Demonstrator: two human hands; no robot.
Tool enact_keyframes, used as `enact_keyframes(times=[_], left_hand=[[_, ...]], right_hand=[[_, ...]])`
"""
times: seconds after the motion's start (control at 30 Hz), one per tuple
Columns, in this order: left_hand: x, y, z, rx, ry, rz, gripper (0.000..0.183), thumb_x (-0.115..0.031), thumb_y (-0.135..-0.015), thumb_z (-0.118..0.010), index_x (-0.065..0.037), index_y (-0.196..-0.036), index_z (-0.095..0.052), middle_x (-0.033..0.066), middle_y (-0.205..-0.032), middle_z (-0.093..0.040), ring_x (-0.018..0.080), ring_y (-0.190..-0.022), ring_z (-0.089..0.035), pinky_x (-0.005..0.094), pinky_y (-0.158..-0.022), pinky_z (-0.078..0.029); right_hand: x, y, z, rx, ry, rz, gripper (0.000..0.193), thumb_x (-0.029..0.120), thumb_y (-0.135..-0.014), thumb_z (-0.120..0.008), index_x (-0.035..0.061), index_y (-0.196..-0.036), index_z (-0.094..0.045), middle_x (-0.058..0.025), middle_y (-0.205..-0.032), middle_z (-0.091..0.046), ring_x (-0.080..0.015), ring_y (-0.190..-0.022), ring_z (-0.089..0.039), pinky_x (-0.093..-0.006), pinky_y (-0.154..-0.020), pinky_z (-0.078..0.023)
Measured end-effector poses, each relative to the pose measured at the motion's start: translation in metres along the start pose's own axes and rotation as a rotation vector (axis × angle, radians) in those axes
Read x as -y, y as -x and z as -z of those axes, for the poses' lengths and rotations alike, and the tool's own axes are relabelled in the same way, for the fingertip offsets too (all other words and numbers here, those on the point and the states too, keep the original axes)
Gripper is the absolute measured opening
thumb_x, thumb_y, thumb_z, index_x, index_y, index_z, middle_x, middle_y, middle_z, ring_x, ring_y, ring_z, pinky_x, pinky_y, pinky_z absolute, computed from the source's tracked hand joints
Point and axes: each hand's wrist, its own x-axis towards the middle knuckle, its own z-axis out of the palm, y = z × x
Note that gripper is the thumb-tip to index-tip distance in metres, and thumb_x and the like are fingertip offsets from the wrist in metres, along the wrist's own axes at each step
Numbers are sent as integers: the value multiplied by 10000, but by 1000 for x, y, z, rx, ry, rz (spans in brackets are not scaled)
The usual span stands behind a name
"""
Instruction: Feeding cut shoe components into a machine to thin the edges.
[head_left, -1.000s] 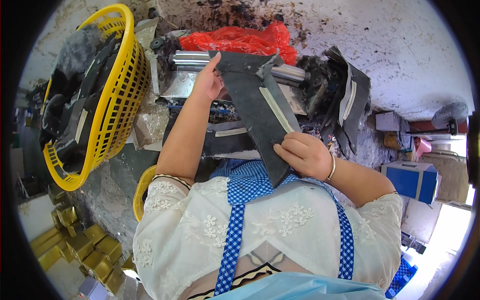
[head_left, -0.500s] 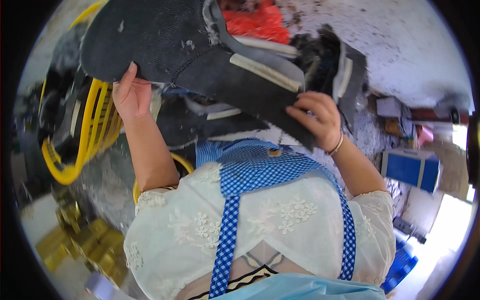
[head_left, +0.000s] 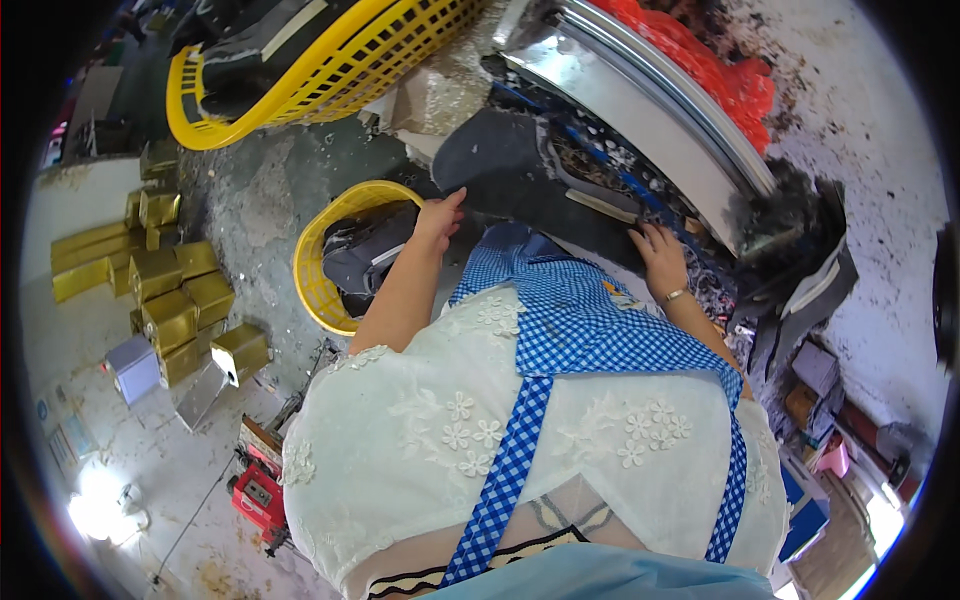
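The person's left hand [head_left: 438,222], loosely bent, and right hand [head_left: 662,264], fingers parted, are at opposite ends of a flat blackish sheet with a cream strip [head_left: 540,197], between the blue-checked cloth apron [head_left: 620,335] and a shiny metal panel [head_left: 630,115]; whether either grips cannot be told.

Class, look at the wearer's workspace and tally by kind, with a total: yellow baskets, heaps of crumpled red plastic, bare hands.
Yellow baskets: 2 (large basket, small basket)
Red plastic heap: 1
Bare hands: 2 (left hand, right hand)
Total: 5
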Motion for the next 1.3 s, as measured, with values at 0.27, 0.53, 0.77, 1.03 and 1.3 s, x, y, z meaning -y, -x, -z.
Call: enact_keyframes(times=[0.27,0.53,0.77,1.03,1.3], left_hand=[[-213,112,86,-352,-97,-1516,136,-41,-826,-653,-33,-946,-590,41,-843,-622,100,-760,-591,245,-707,-484],[-477,2,179,-932,-595,-1382,595,-379,-729,-711,-33,-1174,-521,146,-1180,-566,283,-1124,-528,366,-935,-436],[-551,-63,128,-1083,-1098,-1056,854,-418,-717,-724,-136,-1406,-307,86,-1445,-347,242,-1333,-337,458,-1034,-329],[-571,-37,123,-890,-1170,-588,1048,-457,-642,-800,-196,-1459,-198,69,-1423,-366,245,-1295,-405,460,-994,-363],[-567,-62,130,-676,-1523,-698,637,-333,-676,-779,-118,-1237,-568,129,-1229,-575,319,-1161,-531,465,-956,-412]], right_hand=[[5,10,36,-273,3,-135,438,-45,-721,-536,64,-1141,-593,-136,-1090,-598,-327,-993,-563,-402,-868,-456],[36,3,56,-397,-21,-335,294,66,-760,-683,34,-1040,-598,-92,-717,-553,-282,-654,-540,-391,-598,-437],[51,50,38,-278,-61,-519,407,44,-690,-691,45,-1084,-590,-100,-663,-545,-262,-601,-537,-383,-596,-451],[63,61,34,-266,-35,-629,397,113,-702,-721,49,-1062,-567,-59,-642,-523,-230,-566,-526,-384,-539,-446],[35,38,13,-193,-207,-601,350,68,-694,-694,36,-1019,-567,-100,-672,-543,-274,-586,-549,-392,-538,-449]])
